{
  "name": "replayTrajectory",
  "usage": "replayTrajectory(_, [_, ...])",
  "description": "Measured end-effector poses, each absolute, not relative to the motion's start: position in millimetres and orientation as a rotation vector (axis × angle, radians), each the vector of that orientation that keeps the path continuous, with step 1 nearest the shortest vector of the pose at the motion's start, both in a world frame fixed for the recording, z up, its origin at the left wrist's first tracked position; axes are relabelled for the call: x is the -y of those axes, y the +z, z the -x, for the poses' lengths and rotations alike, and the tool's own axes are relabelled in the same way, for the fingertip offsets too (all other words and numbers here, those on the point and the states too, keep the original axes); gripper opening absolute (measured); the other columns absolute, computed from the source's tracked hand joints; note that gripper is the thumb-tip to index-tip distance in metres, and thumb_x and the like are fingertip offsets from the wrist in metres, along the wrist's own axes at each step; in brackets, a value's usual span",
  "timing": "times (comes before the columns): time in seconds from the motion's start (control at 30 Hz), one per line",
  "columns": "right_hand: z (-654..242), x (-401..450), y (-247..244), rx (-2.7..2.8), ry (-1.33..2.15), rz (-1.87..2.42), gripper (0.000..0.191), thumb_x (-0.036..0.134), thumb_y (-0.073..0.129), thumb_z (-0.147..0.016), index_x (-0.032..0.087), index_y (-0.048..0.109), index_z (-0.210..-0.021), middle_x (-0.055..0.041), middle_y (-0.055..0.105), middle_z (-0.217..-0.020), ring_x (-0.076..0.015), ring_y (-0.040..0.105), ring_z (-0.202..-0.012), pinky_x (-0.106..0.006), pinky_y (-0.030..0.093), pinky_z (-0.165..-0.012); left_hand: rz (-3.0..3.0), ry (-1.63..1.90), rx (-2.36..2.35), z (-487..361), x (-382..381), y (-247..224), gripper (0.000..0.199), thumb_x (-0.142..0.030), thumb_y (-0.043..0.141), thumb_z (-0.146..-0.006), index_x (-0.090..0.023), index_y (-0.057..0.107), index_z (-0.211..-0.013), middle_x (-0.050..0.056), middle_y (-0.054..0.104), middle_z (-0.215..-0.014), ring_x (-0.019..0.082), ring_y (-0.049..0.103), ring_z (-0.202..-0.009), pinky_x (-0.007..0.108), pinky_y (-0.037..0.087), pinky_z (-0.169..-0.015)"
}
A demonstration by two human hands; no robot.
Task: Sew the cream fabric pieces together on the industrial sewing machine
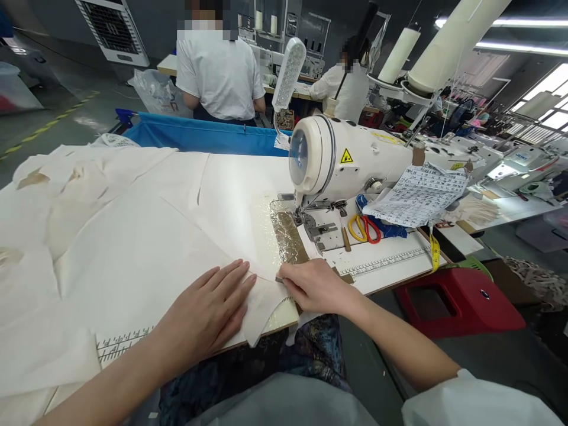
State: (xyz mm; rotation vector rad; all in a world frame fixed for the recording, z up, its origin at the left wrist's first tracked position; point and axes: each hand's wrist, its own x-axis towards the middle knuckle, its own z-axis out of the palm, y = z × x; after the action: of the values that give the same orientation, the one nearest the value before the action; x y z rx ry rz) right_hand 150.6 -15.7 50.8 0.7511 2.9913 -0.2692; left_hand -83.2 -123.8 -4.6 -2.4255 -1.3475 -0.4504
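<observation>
My left hand (222, 305) lies flat on a white fabric piece (186, 236), its fingers stretched out toward the sewing machine. At the fabric's right edge, my right hand (313, 285) is closed in a pinch. A short grey tip (279, 280) pokes out by its thumb; most of that object is hidden in the fist, so its kind does not show. A pointed fabric corner (261, 302) hangs toward the table's front edge between my hands. The white sewing machine (350, 154) stands just beyond, its needle and presser foot (300, 214) above the bed.
Red-and-yellow scissors (364, 229) and a wooden-handled screwdriver (345, 236) lie under the machine arm. More white fabric (53, 195) is heaped at left. A written sheet (421, 192), yellow tape measure (435, 251) and red stool (461, 302) are at right. Two people sit beyond a blue cloth (199, 135).
</observation>
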Motion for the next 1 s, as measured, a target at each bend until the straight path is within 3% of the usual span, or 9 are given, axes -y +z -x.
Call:
replayTrajectory(0.27, [-115.4,12.5,51.8,-2.989,-0.247,-0.753,0.009,0.012,0.050,-0.097,0.018,0.055,-0.101,-0.0056,0.072,-0.083,-0.0197,0.060,-0.062,-0.030,0.022,-0.051,2.394,-0.512,1.446,86.0,113.6,3.5,0.042,-0.033,0.037,-0.105,-0.016,0.065,-0.131,0.011,0.069,-0.133,0.027,0.062,-0.125,0.044,0.047,-0.107])
replayTrajectory(0.5, [-104.2,3.1,47.3,-3.050,-0.381,-0.852,0.019,0.017,0.038,-0.107,0.014,0.054,-0.117,-0.0066,0.074,-0.088,-0.0192,0.065,-0.068,-0.028,0.036,-0.057,2.326,-0.532,1.468,82.7,122.3,-7.0,0.040,-0.025,0.038,-0.103,-0.012,0.062,-0.133,0.017,0.065,-0.135,0.029,0.061,-0.126,0.045,0.050,-0.103])
replayTrajectory(0.8, [-87.1,0.8,42.1,-3.076,-0.465,-0.826,0.018,0.016,0.044,-0.104,0.016,0.058,-0.115,-0.0066,0.076,-0.092,-0.0208,0.069,-0.077,-0.028,0.042,-0.063,2.346,-0.591,1.492,83.5,121.6,-10.6,0.040,-0.023,0.043,-0.100,-0.013,0.059,-0.135,0.017,0.064,-0.133,0.032,0.058,-0.128,0.048,0.049,-0.105])
replayTrajectory(1.0, [-89.0,-0.7,47.3,-3.051,-0.427,-0.773,0.013,0.016,0.050,-0.100,0.015,0.063,-0.105,-0.0065,0.075,-0.083,-0.0211,0.065,-0.069,-0.028,0.035,-0.057,2.328,-0.575,1.454,81.8,120.6,-7.6,0.039,-0.022,0.045,-0.099,-0.010,0.061,-0.133,0.018,0.065,-0.131,0.033,0.059,-0.127,0.048,0.048,-0.105])
